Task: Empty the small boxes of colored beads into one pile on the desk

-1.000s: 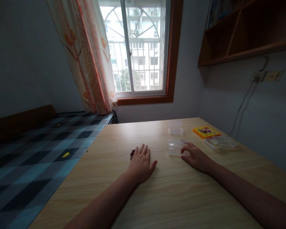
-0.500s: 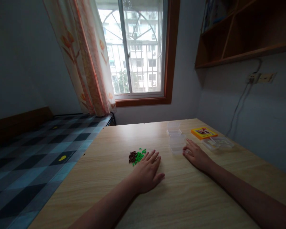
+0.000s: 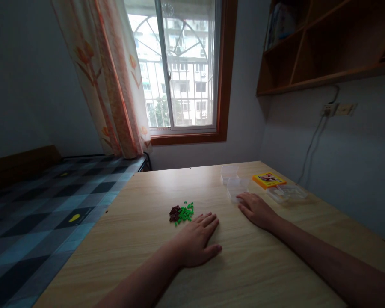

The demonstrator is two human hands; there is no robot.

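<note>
My left hand (image 3: 199, 240) lies palm down on the wooden table, fingers stretched out and thumb apart, holding nothing. Just beyond its fingertips is a small pile of bright green pieces (image 3: 186, 212), with dark brown pieces (image 3: 175, 213) heaped against its left side. They look like tiny building bricks. My right hand (image 3: 256, 209) rests palm down at the near right corner of a clear plastic box (image 3: 234, 194), its fingertips seeming to touch the edge. Its fingers are extended, not visibly wrapped round the box.
Behind that box stands another clear box (image 3: 229, 174). An orange-yellow flat box (image 3: 269, 180) lies to the right, beside clear containers (image 3: 290, 193) with pale items inside. The table (image 3: 131, 244) borders a bed with a checked cover (image 3: 83, 214) on the left. A shelf (image 3: 308, 55) hangs above right.
My left hand has drawn back slightly toward me, off the green pieces. My right hand has shifted a little left along the clear box's near edge. The view has turned slightly.
</note>
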